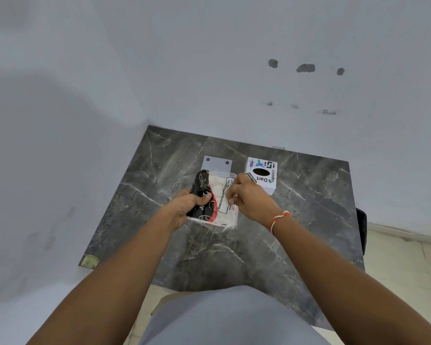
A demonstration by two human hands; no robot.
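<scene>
A plastic tissue packet (215, 195), black and red on its left side and clear over white tissues on its right, is held above the dark marble table (234, 250). My left hand (188, 206) grips the packet's black side, thumb on top. My right hand (246, 195) pinches the packet's right edge near a white label. A white cube-shaped tissue box (261, 174) with a black oval opening and printed logos stands just beyond my right hand.
A grey flat plate (217, 163) with two dark holes lies behind the packet. The table sits in a corner of pale walls (209, 58). A yellowish sticker (90, 261) marks the table's near left corner. Tiled floor (403, 265) shows at right.
</scene>
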